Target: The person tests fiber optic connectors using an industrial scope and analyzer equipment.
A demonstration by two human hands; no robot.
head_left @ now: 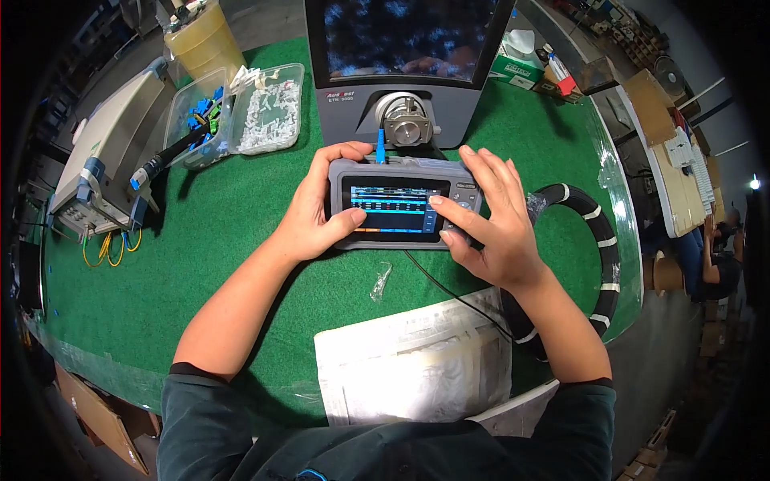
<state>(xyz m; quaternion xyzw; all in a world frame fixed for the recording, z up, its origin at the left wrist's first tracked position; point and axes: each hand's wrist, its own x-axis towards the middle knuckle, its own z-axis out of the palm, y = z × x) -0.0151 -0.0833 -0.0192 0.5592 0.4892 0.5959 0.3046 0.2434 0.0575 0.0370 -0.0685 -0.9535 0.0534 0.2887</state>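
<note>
Head view, only view. Handheld tester (401, 204) sits at the middle of the green mat (200, 256), just in front of the larger grey bench instrument (353, 108). I cannot tell whether it rests on the mat or is lifted slightly. Left hand (317, 212) is closed round the tester's left end, with the thumb on the front bezel and the fingers curled over the top edge. Right hand (489, 220) is spread loosely over the right end, not clamped, with fingertips on the key area beside the screen and the thumb at the lower right corner. Orientation: the long axis runs left to right across the person's body. The lit screen faces up toward the camera. The top edge points away from the person, toward the bench instrument. A blue connector (380, 146) stands plugged into that top edge, and a thin black cable (453, 293) trails off the near side past the bagged paperwork (413, 365). Judgement on the step in hand, keying at the screen: let the left hand take all the bracing so each right-hand press lands on one key only. Press straight down, and do not rock the body, since rocking would load the blue connector. Keep the wrists off the cable.
</note>
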